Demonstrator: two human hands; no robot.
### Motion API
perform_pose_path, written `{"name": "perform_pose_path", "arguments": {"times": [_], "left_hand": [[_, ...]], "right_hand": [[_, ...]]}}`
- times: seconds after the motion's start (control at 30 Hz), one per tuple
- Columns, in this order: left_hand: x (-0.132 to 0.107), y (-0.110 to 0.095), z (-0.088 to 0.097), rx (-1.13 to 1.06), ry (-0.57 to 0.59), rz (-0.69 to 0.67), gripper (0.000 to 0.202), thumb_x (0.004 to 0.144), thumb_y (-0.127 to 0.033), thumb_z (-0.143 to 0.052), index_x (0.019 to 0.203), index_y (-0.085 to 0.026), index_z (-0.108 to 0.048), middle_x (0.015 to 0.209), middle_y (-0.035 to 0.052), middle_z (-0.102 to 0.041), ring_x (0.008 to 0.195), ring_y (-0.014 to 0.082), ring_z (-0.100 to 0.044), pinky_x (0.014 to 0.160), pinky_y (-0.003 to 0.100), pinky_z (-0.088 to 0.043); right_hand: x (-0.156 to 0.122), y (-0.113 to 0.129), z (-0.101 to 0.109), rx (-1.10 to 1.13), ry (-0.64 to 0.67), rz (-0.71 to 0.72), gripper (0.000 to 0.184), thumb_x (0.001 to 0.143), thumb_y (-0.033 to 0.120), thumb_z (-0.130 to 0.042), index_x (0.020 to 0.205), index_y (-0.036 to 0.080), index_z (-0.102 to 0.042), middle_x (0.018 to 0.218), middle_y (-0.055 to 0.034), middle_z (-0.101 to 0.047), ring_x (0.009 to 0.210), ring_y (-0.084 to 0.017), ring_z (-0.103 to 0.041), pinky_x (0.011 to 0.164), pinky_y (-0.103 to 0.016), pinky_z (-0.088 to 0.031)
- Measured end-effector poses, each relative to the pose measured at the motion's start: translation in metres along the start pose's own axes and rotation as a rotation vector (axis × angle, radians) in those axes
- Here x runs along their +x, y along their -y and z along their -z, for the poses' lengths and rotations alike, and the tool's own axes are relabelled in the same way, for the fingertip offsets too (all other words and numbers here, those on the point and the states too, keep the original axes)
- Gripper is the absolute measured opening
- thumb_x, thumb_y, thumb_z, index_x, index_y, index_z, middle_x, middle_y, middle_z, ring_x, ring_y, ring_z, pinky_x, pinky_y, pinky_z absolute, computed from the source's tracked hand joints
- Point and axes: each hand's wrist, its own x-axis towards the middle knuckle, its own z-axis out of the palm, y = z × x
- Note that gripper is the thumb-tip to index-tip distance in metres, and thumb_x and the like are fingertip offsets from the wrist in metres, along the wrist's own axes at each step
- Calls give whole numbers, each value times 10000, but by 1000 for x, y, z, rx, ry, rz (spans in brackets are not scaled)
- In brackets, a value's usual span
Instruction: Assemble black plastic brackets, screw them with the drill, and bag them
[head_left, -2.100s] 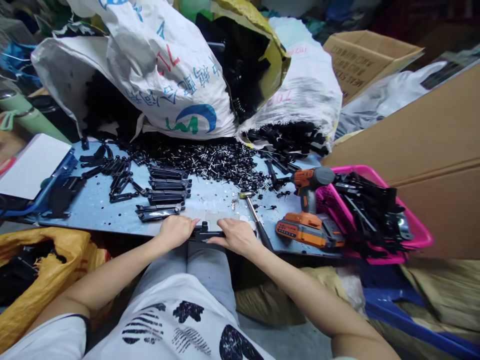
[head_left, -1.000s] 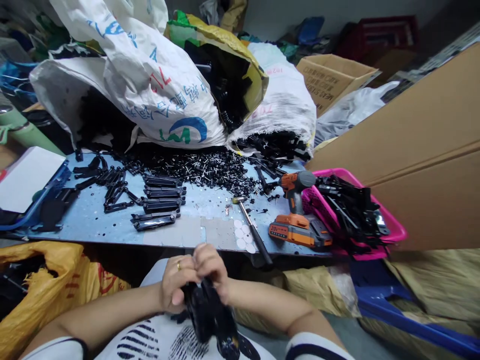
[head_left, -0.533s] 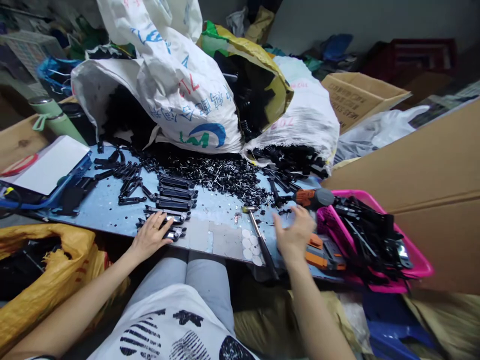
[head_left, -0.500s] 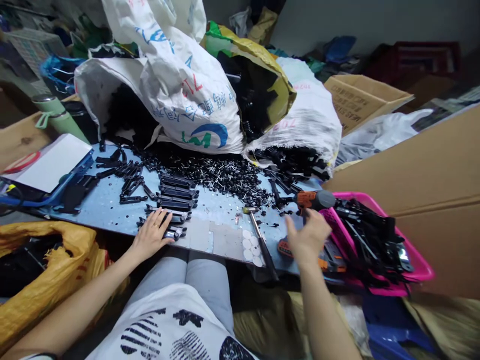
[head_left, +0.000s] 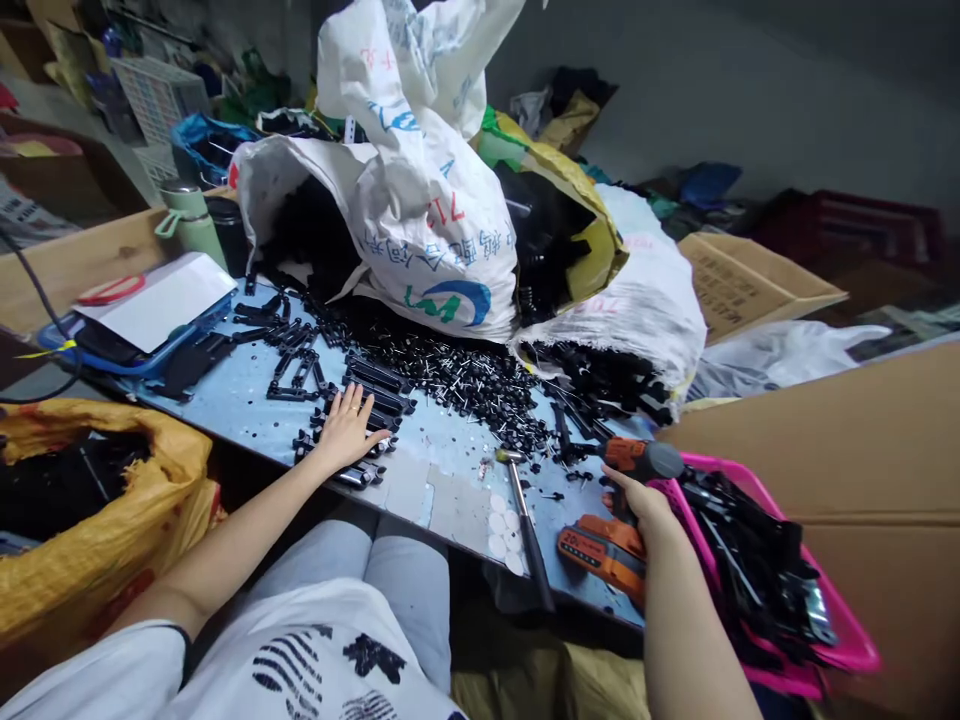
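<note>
My left hand point(head_left: 347, 432) lies flat, fingers spread, on a row of black plastic parts point(head_left: 382, 378) at the table's front left. My right hand point(head_left: 646, 505) is closed around the handle of an orange and black cordless drill point(head_left: 634, 458), which lies on its side with its battery toward me. Some of my right fingers are hidden behind the handle. Left of the drill is a hammer point(head_left: 525, 515), its head on the table and its dark handle reaching past the front edge. White round discs point(head_left: 504, 530) sit beside the hammer.
Small black pins point(head_left: 465, 385) are heaped mid-table before white woven sacks point(head_left: 442, 230). A pink basket point(head_left: 847, 640) of black parts stands at the right, near a large cardboard box point(head_left: 862, 480). A yellow sack point(head_left: 165, 490) is at the left.
My right hand has come down from above the drill and closed on its handle. My left hand has shifted farther up the row of black parts. The camera view has shifted.
</note>
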Motion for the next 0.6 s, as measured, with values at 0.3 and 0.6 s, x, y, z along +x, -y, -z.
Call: {"name": "perform_pose_path", "arguments": {"times": [0.3,0.6], "left_hand": [[21,-8,-8,-2,29,144,860,860,-669,-191,1420,-25,-292,1492,216,-223,1411,310,-118,1126,519,-45],[18,-3,-9,-1,8,145,811,873,-659,-164,1422,-82,-320,1487,198,-256,1408,313,-129,1115,534,-76]], "right_hand": [[7,-8,4,53,-17,26,393,614,340,-783,885,107,-621,500,-42,-583,417,-183,-551,376,-253,-449],[-3,-2,1,56,-49,5,386,630,317,-770,892,66,-641,477,-53,-572,407,-184,-550,380,-249,-459]]}}
